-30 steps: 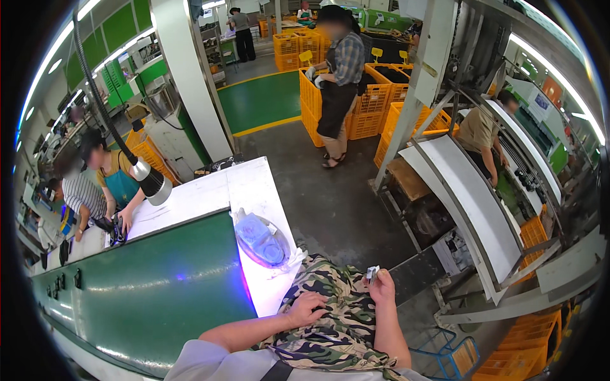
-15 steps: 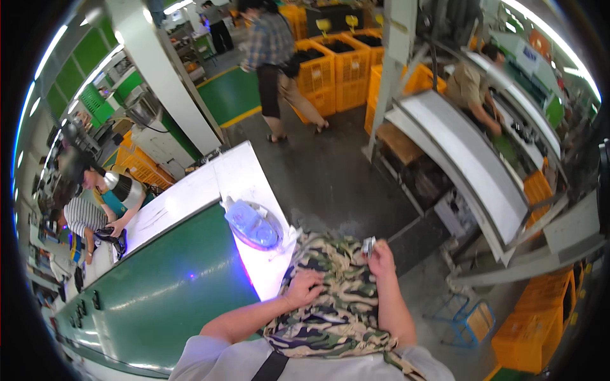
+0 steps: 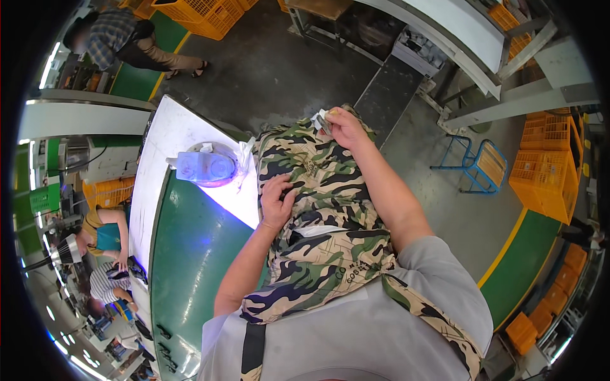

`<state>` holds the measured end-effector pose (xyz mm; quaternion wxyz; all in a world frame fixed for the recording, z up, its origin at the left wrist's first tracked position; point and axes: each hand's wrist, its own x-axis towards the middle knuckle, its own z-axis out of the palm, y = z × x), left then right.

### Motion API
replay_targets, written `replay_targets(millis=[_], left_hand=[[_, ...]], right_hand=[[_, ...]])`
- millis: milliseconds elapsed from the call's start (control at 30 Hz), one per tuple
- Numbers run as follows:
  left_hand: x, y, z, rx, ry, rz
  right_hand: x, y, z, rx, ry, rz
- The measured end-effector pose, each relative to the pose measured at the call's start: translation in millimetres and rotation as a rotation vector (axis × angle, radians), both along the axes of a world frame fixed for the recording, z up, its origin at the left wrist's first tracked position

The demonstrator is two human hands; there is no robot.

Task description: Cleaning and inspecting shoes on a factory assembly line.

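My right hand is closed in a pinch on a small crumpled white cloth or paper above the far end of my camouflage apron. On the apron's left side lies my left hand, fingers spread a little and loosely bent, holding nothing. Left of it, on the white table edge, a translucent blue plastic bottle rests over a round dish. A crumpled white tissue or cloth is beside the dish, close to the apron.
A green conveyor belt runs along my left, with small black pieces on its near part. Two seated people work along its far side; another person stands farther off. To the right are a blue-framed stool and orange crates.
My view has tilted down and turned, so the surroundings shift and more of the apron shows. The right hand keeps the white piece; the left stays on the apron.
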<state>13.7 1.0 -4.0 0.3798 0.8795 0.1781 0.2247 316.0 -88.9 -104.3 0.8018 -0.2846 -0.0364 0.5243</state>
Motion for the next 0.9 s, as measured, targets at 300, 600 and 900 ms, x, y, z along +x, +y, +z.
replay_targets(millis=[300,600,900], left_hand=[[-59.4,-7.2,-2.6,-0.193,0.112,0.261],[-148.6,-39.4,20.7,-0.090,0.355,0.262],[-78.8,-21.9,30.6,0.187,0.241,-0.238]], right_hand=[[0.3,0.7,5.0,-0.006,0.006,0.000],[2.5,-13.1,6.1,-0.003,-0.055,-0.019],[-2.4,-3.4,9.2,0.011,-0.074,0.014]])
